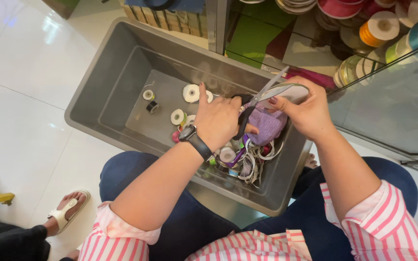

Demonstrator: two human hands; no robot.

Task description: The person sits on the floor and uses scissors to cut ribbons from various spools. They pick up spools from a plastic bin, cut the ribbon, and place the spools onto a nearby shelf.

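A seated person works over a grey plastic bin (102, 92) set between the knees, so offcuts drop inside. The left hand (216, 121), closed through the black handles, works scissors (262, 94) above the bin's right half. The right hand (306, 113) pinches a silver ribbon spool (286, 92) with lilac fabric (267, 124) against the blades. Ribbon scraps (247, 162) pile below; small spools (191, 93) lie at the bin's centre.
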